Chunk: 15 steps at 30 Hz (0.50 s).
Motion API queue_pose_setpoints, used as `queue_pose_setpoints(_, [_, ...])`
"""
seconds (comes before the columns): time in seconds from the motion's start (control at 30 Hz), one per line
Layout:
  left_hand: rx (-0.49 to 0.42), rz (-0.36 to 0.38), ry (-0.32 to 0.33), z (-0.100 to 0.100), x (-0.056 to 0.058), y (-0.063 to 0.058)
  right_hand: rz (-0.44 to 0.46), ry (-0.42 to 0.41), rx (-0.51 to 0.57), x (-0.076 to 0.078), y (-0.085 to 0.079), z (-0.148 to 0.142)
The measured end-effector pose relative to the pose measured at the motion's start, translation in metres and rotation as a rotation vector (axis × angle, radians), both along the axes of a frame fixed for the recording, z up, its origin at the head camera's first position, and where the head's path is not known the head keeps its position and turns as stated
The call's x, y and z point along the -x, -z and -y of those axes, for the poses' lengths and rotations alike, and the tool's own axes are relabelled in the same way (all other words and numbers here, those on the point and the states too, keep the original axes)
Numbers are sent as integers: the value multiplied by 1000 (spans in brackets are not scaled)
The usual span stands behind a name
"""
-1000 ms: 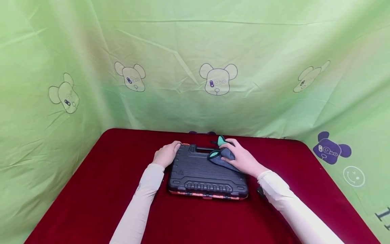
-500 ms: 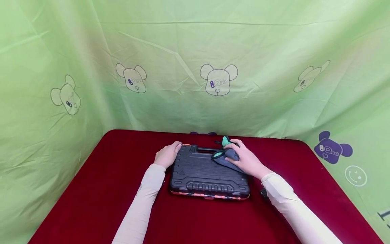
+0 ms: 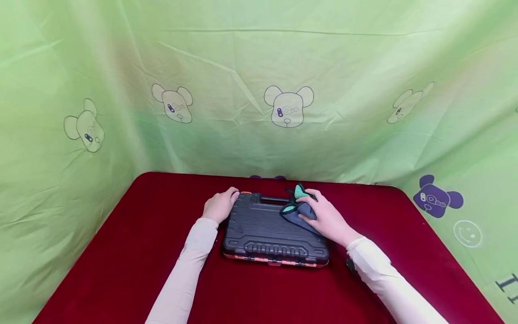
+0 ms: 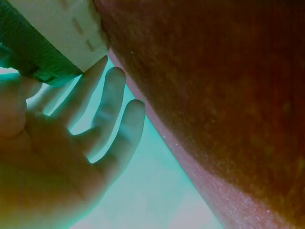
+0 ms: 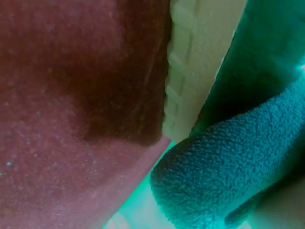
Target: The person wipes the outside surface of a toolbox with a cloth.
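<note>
1. Right hand (image 3: 328,220) and cloth (image 3: 294,217) had shifted slightly nearer the wearer and a little rightward over the case (image 3: 267,234) since a second earlier; the left hand (image 3: 219,207) and the case had kept their places relative to each other.
2. The right hand grasped the cloth, its fingers and thumb bent into the bunched fabric, which showed dark blue with teal faces and black trim.
3. The cloth lay on the far right part of the case's lid, just beside the handle (image 3: 275,198); in the right wrist view its fuzzy teal side reached past a corner of the case.
4. The left hand was at the far left corner of the case, touching it, its fingers spread and fairly straight rather than wrapped round.
5. The dark case lay flat and closed on the red bench (image 3: 259,292), its handle on the far side and orange latches (image 3: 275,262) along the near edge.
6. A small black object (image 3: 351,265) showed beside the right sleeve (image 3: 370,258); what it was could not be told.
7. Behind the bench hung a green curtain (image 3: 226,153) printed with bear heads (image 3: 287,108).
</note>
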State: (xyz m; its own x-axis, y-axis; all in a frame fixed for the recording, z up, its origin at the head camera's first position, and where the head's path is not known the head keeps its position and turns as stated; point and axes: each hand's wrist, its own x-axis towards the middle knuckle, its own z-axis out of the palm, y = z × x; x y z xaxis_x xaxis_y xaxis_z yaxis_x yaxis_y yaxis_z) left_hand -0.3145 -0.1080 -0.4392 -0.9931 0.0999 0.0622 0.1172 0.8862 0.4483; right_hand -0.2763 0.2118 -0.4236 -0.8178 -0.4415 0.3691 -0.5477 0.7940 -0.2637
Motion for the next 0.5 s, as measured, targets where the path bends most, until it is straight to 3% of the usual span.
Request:
queue_pose_setpoints(0.17, [-8, -8, 11, 1, 0, -2, -12, 15, -14, -5, 0, 1])
queue_pose_setpoints(0.5, [-24, 23, -2, 2, -1, 1, 78, 39, -45, -29, 1, 7])
